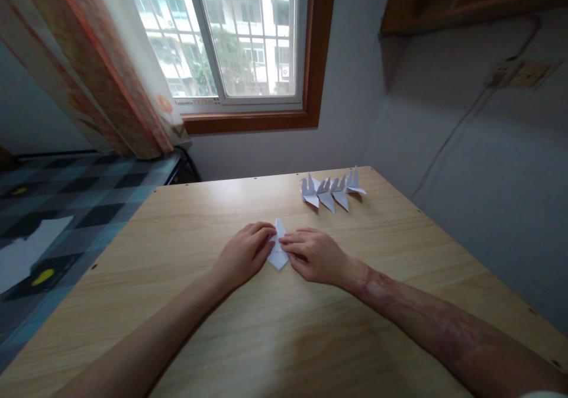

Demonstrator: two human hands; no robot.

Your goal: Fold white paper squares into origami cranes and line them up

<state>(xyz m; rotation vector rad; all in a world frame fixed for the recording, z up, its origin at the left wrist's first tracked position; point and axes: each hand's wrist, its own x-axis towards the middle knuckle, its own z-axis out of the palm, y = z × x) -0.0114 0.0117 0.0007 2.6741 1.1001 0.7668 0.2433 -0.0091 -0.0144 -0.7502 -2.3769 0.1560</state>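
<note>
A small piece of white folded paper (278, 259) lies flat on the wooden table, shaped like a kite with a narrow tip pointing away from me. My left hand (245, 250) is closed at its left edge, with thumb and bent fingers on the paper. From the other side, my right hand (317, 256) presses its fingertips onto the right edge, thumb tucked below. Both hands partly cover the paper's sides. Beyond them, several white paper cranes (326, 194) stand in a row, wings spread.
The light wooden table (199, 339) reaches toward the wall below a barred window (252, 37). To the left, a checked bedspread (89, 179) carries white paper sheets (33, 250), beside a patterned curtain (102, 61). A cable (457, 126) hangs from a wall socket (528, 74) at right, under a wooden shelf (465, 16).
</note>
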